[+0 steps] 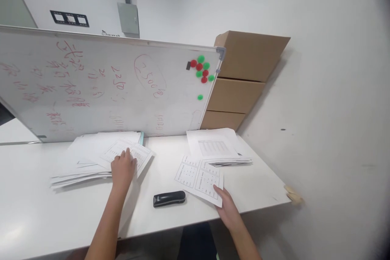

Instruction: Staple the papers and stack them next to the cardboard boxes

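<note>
My right hand pinches the lower right corner of a printed sheet, thumb on top, and holds it over the front of the table. The far edge of that sheet meets the right paper stack. On the left, my left hand has its fingers curled on another printed sheet, which lies askew over the left paper stack and juts past its right side. Between my hands a black stapler rests on the white table.
A whiteboard with red writing and several red and green magnets stands along the table's back edge. Brown cardboard boxes are stacked behind its right end. A wall rises on the right. The table's front edge runs close to me.
</note>
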A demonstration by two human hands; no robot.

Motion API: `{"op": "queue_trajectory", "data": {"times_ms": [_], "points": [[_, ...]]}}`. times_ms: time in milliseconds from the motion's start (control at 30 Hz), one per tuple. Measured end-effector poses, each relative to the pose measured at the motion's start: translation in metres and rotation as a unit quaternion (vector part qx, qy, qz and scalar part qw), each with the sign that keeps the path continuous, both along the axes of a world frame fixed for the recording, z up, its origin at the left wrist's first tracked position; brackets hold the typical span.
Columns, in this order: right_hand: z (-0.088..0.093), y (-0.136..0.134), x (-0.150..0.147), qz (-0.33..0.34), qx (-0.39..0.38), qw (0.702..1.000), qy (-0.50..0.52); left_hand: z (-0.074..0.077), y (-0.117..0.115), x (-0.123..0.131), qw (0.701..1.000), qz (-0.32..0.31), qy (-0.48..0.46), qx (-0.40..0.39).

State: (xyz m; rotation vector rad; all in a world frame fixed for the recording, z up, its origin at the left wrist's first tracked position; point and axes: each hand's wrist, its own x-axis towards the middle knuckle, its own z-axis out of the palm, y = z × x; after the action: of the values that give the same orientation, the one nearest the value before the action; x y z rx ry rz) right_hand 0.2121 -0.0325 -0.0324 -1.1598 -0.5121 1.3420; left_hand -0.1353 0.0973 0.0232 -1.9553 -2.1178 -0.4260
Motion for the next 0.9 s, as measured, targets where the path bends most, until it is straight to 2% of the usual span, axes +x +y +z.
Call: {"op": "queue_trajectory", "data": {"times_ms": [67,167,233,333,433,533,633,767,833,900], "points": [[-0.003,0.003,-0.001,-0.004,0.011,1.0,-0.001,-0.008,-0.008,0.009,0.999,0.0,0.033,0.01],[-0.007,0.007,-0.004,-0.009,0.017,1.0,0.005,-0.017,-0.016,0.014,0.998,-0.044,0.047,0.013],[-0.01,0.009,-0.003,-0.009,0.012,1.0,0.014,-0.019,-0.017,0.005,0.998,-0.057,0.005,0.026],[-0.014,0.009,0.001,-0.007,0.0,0.999,0.033,-0.013,-0.015,-0.012,0.993,-0.051,-0.101,0.044],[-0.016,0.01,0.005,0.002,-0.01,0.999,0.05,-0.002,-0.017,-0.01,0.98,-0.066,-0.175,0.064],[-0.015,0.01,0.003,0.004,-0.01,0.999,0.045,0.006,-0.029,0.03,0.966,-0.132,-0.179,0.132],[-0.015,0.01,-0.005,-0.029,0.006,1.0,0.006,0.002,-0.053,0.1,0.949,-0.238,-0.117,0.174],[-0.019,0.009,-0.014,-0.061,0.064,0.996,-0.012,-0.015,-0.093,0.196,0.925,-0.364,-0.062,0.084],[-0.015,0.005,-0.013,-0.076,0.069,0.995,-0.001,-0.017,-0.108,0.223,0.901,-0.425,-0.077,0.034],[-0.006,0.0,-0.006,-0.088,0.065,0.994,0.004,-0.01,-0.116,0.233,0.872,-0.478,-0.106,-0.007]]}}
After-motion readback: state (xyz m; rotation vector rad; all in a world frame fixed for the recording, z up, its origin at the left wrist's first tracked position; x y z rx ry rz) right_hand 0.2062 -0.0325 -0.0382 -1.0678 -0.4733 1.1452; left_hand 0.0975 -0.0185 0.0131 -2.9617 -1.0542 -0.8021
